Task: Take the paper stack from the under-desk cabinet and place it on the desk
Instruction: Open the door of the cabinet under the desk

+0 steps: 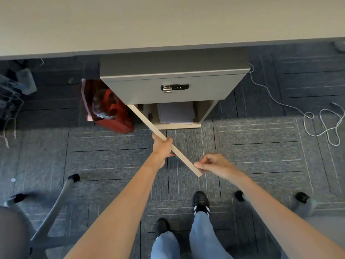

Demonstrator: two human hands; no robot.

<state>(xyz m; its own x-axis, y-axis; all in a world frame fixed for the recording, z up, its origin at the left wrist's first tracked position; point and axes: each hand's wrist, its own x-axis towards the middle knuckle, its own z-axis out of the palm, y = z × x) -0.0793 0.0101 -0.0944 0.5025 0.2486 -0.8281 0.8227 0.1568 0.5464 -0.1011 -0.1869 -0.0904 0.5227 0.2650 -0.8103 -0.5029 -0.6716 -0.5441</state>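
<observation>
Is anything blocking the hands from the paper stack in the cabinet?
No. The cabinet door, held by left hand and right hand, is swung open; the paper stack lies exposed inside.

Rear of white paper stack [175,113] hidden under grey drawer front [173,88]; blurred grey chair base [302,202], cropped right.

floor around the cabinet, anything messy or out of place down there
Yes. A white cord lies in loose tangled loops on the carpet to the right of the cabinet, and a red bag sits slumped open against its left side. The paper stack inside lies slightly uneven.
</observation>
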